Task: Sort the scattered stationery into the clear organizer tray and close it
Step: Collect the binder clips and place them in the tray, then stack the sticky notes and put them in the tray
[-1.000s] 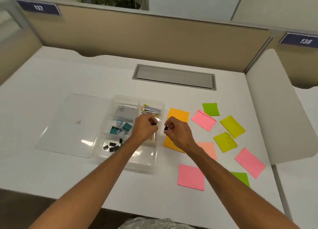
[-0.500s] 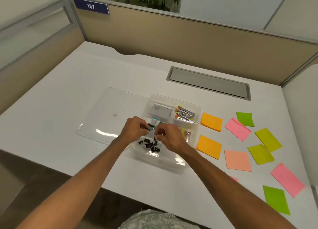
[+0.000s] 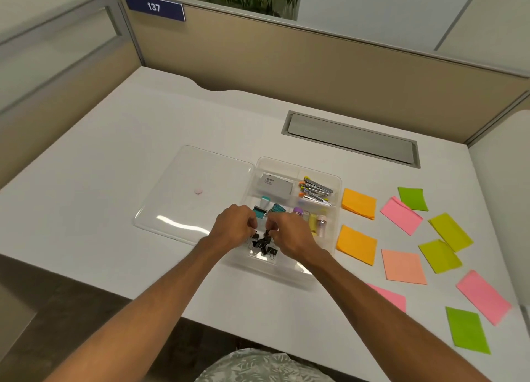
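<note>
The left hand (image 3: 233,226) and right hand (image 3: 289,234) pinch binder clips (image 3: 265,246) over the part-filled tray (image 3: 286,271) beneath them; sticky notes (image 3: 403,265) to their right lie unsorted, and the lid (image 3: 183,198) to their left is not yet closed.

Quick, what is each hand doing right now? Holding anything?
Left hand: fingers curled over the pile of small black metal binder clips; whether it holds one cannot be told.
Right hand: pinches one black binder clip.

Organizer tray (image 3: 298,161) near the worktop's (image 3: 143,129) front edge, lid (image 3: 183,186) flat against its left side, binder clips (image 3: 265,248) in its near-left compartment, sticky notes (image 3: 403,266) scattered toward the right edge, cable hatch (image 3: 350,139) behind the tray.
</note>
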`<state>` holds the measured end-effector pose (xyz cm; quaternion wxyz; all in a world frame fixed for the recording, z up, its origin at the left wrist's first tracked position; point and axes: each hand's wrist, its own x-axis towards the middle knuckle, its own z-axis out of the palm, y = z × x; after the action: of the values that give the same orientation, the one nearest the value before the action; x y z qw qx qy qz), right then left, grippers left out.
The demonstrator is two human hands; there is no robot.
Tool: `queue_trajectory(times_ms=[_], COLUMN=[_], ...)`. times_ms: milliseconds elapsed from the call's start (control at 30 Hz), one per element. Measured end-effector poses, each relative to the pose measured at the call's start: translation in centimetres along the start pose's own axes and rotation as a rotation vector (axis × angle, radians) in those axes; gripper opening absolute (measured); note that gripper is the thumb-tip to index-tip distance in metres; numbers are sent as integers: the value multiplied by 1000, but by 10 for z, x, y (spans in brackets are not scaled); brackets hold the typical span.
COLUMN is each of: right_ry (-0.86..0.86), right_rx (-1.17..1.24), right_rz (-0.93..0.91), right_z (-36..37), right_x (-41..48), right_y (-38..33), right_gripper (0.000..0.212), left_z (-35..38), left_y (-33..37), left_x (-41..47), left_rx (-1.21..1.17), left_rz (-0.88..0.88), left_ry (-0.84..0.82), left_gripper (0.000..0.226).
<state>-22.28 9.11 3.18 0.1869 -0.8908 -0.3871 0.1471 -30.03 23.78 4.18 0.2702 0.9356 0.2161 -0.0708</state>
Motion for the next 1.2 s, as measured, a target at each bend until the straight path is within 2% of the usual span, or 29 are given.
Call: queue_trajectory(times_ms=[200,400,667,800,900,1033,1200], right_ry=[57,156,313,327,254,52,-191], right_rx=[15,79,96,54,-1,-135,-277], right_rz=[-8,32,214,305,395,481,432], right_z=[-2,-11,-38,-50,-63,-77,-91], right_x=[-1,-9,-48,-75,-95,-121,-144], right_y=[5,19,78,126,165,212,253], right_gripper=[13,10,10,17,27,50,69], left_z=[1,3,25,49,66,93,124], left_y=[-3,13,84,121,149,181,218], left_x=[3,9,24,35,41,47,55], left_rx=[30,-37,-87,-77,-92,-13,189], left_rz=[51,130,332,418,418,481,485], left_ry=[18,99,78,16,-55,-192,-345], left_gripper=[13,15,17,22,28,42,62])
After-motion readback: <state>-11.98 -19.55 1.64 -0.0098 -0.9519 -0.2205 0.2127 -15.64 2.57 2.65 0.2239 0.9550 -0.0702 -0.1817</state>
